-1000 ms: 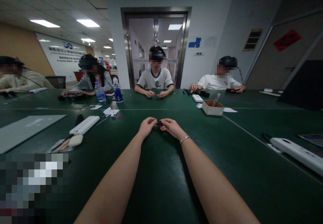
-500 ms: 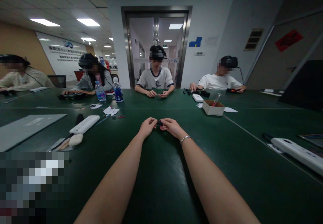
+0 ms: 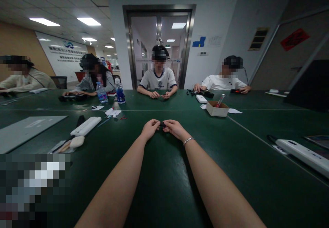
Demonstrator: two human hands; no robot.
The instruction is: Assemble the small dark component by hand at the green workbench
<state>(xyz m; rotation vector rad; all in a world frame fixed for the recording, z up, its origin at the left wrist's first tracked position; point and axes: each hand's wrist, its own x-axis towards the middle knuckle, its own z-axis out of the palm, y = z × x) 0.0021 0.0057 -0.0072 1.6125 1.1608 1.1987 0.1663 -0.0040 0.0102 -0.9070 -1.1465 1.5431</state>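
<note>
Head view: both hands out front over the green desk (image 3: 164, 180), close together, one small dark piece (image 3: 162, 125) between them. Left hand (image 3: 150, 130) pinches its left end, thumb and fingertips closed on it; right hand (image 3: 174, 128) pinches the right end the same way. Piece sits just above or on the desk, can't tell which; too small and covered to identify. Bracelet (image 3: 189, 141) on the right wrist. Left side of desk: white bar (image 3: 86, 126), pale round pad (image 3: 77, 141) near its lower end, grey flat panel (image 3: 25, 130) farther left. Beyond: two bottles, clear (image 3: 102, 94) and blue (image 3: 120, 95), upright near each other, crumpled paper (image 3: 112, 112) nearer. Right: open box (image 3: 217, 112) with a clear tube (image 3: 220, 100) leaning in it; long white case (image 3: 303, 155) near the right edge. Person (image 3: 158, 79) seated opposite, both hands at the desk.
</note>
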